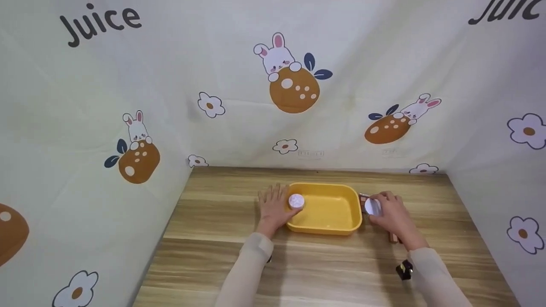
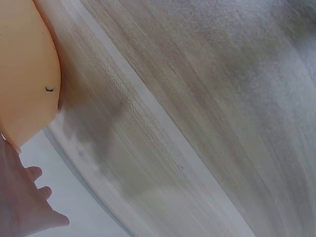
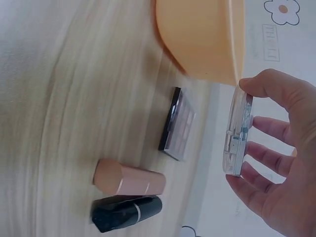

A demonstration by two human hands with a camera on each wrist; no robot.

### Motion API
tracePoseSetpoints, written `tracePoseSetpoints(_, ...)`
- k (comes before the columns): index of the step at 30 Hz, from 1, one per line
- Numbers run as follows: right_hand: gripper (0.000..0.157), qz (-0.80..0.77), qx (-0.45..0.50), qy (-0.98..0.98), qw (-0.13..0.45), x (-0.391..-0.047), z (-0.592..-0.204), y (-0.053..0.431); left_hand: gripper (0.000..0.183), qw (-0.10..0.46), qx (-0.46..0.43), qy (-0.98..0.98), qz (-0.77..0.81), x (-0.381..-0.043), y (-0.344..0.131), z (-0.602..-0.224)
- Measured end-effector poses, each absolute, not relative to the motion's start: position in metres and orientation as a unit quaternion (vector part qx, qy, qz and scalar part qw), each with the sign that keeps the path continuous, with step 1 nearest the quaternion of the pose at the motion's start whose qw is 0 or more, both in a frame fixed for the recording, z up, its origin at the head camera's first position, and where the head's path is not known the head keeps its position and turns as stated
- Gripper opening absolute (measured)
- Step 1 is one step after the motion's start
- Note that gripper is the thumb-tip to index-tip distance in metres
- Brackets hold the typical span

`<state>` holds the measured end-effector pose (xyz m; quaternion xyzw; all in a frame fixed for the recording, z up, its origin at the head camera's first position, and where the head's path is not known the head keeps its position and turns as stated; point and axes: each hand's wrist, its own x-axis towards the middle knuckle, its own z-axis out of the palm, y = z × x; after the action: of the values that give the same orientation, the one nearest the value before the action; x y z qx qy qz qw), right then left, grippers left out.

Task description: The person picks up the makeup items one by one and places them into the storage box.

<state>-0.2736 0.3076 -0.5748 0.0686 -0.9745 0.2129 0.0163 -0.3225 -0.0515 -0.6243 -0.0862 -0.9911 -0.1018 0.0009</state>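
The left hand (image 1: 274,209), fingers straight, lies at the left rim of the tub (image 1: 322,231), lower centre; pushing could slide it. The right hand (image 1: 393,217), lower right near the palette (image 3: 181,127), pinches a compact (image 3: 234,136) by its edges; a slack grip could drop it.

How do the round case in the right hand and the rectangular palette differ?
Pose: the right hand holds the round case above the table; the rectangular palette lies on it.
Outline: the case is circular, the palette four-cornered.
Colour: the case looks pale, the palette dark-edged.
Shared: both are flat and thin.
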Motion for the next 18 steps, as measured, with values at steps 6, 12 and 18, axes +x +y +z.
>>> tracePoseSetpoints(6,0.062,0.221,0.079,-0.972,0.021,-0.279,-0.565,0.299,0.094,0.005,-0.086,-0.991,-0.103,-0.324,-0.052,-0.626)
tracePoseSetpoints(12,0.059,0.219,0.09,-0.971,0.022,-0.285,-0.557,0.285,0.093,0.005,-0.084,-0.989,-0.124,-0.322,-0.052,-0.623)
tracePoseSetpoints(18,0.057,0.219,0.107,-0.969,0.037,-0.29,-0.555,0.272,0.092,0.014,-0.091,-0.988,-0.121,-0.322,-0.052,-0.625)
